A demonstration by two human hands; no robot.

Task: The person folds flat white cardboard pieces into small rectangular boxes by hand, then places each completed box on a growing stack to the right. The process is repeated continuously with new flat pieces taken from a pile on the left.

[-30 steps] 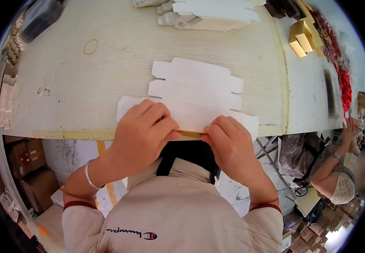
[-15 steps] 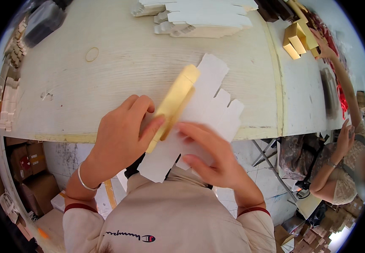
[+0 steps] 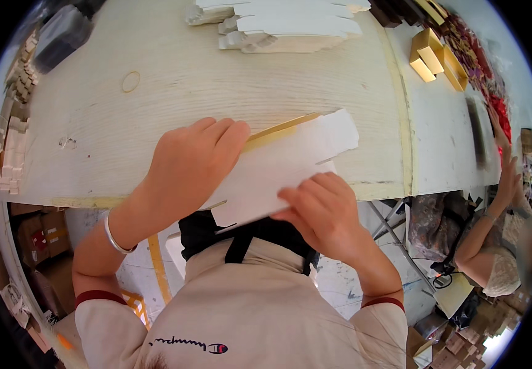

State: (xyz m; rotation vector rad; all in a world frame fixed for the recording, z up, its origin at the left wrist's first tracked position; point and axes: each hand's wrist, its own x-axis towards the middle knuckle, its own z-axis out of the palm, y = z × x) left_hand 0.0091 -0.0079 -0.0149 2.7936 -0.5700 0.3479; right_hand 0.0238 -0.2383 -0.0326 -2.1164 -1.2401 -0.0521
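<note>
A flat cardboard box blank point(image 3: 278, 157), white on its upper face, lies slanted across the table's near edge and over my lap. Along its far side a narrow gold strip point(image 3: 287, 128) stands folded up. My left hand point(image 3: 198, 163) is closed on the far left part of that blank, its fingertips hidden behind the fold. At the near edge, my right hand point(image 3: 327, 209) pinches the blank between curled fingers and thumb; its fingertips are slightly blurred.
A stack of white box blanks point(image 3: 297, 27) lies at the table's far side. A thin rubber band point(image 3: 131, 82) rests to the left. Gold boxes point(image 3: 426, 54) stand at the far right. A co-worker's hand point(image 3: 509, 178) shows at the right.
The blank has turned clockwise, and its gold strip now lies along the far side. My left hand has moved farther away; my right hand has closed at the near edge. The co-worker's hand has left the gold boxes.
</note>
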